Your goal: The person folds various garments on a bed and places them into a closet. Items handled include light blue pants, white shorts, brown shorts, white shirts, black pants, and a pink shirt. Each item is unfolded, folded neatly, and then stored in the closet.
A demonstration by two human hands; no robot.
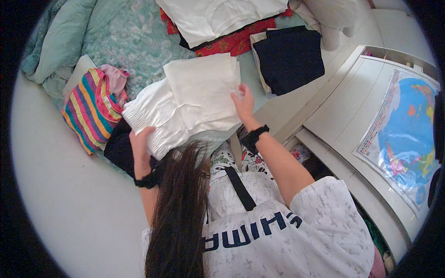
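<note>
A white garment (205,92) with a gathered elastic waistband and a drawstring, apparently trousers, lies partly folded on the bed in front of me. My left hand (142,144) grips the waistband at its lower left corner, thumb on top of the cloth. At the garment's right edge is my right hand (244,102), thumb apart from curled fingers; whether it pinches the cloth is unclear. Just left of the waistband sits a folded striped top (92,109) in several colours, with black cloth (120,149) beneath the garment and near my left wrist.
Folded black clothing (288,59) rests on paler cloth at the right. Farther back, a white T-shirt (226,21) lies over red patterned cloth (229,38). Green floral bedding (139,38) covers the bed. A white cabinet (333,93) bearing a world map (403,139) stands at right.
</note>
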